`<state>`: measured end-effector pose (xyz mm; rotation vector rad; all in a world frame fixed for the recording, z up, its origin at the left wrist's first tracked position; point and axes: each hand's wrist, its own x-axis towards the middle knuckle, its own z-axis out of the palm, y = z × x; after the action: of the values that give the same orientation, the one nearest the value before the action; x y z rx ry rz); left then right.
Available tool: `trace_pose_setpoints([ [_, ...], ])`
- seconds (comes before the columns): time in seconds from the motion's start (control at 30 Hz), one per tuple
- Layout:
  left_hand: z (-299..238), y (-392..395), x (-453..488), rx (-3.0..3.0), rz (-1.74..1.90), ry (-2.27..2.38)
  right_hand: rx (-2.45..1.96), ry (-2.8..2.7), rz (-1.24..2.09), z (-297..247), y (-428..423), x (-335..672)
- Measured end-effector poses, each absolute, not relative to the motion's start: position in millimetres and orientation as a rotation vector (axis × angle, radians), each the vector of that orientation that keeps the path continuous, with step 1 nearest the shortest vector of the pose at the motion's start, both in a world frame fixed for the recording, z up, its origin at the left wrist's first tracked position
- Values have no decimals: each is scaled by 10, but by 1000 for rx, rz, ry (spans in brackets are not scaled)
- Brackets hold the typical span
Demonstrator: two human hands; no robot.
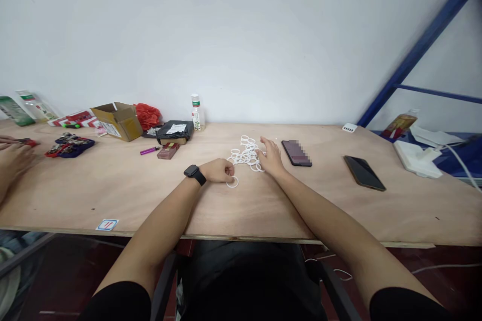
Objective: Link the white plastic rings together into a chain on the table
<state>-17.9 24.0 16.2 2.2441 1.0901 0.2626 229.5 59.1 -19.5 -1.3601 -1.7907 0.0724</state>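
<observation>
A heap of white rings (pixel 246 154) lies in the middle of the plywood table (pixel 150 195). My left hand (pixel 219 170), with a black watch on its wrist, rests curled on the table and pinches a single white ring (pixel 232 182) that lies just apart from the heap. My right hand (pixel 269 155) lies on the right edge of the heap with its fingers stretched out, touching the rings.
Two dark phones (pixel 296 153) (pixel 364 172) lie right of the heap. A cardboard box (pixel 118 120), small bottle (pixel 197 112), black pouch (pixel 174 131), purple pen (pixel 149 150) and red packet (pixel 167 150) sit at the back left. Another person's hands (pixel 11 155) work at far left. A blue frame (pixel 417 45) rises at right.
</observation>
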Motion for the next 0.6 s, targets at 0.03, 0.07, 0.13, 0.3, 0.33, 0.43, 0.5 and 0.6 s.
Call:
trace_pose_setpoints([
  [0.03, 157, 244, -180, 2259, 244, 1098, -1307, -1828, 74, -176, 560, 2264],
  [0.07, 153, 248, -175, 2290, 245, 1105, -1250, -1867, 80, -153, 525, 2233],
  [0.13, 146, 252, -151, 2381, 333, 1121, -1129, -1951, 111, -102, 448, 2177],
  [0.3, 159, 217, -59, 2473, 706, 1237, -894, -2157, 243, -14, 262, 2069],
  [0.33, 163, 206, -44, 2471, 746, 1250, -885, -2177, 261, -11, 237, 2051],
  [0.43, 166, 180, -9, 2492, 812, 1219, -927, -2184, 320, -22, 202, 2010],
  [0.5, 159, 174, 5, 2516, 828, 1185, -987, -2155, 341, -34, 209, 2004],
  [0.6, 147, 174, 11, 2526, 832, 1121, -1068, -2103, 319, -41, 239, 2021],
])
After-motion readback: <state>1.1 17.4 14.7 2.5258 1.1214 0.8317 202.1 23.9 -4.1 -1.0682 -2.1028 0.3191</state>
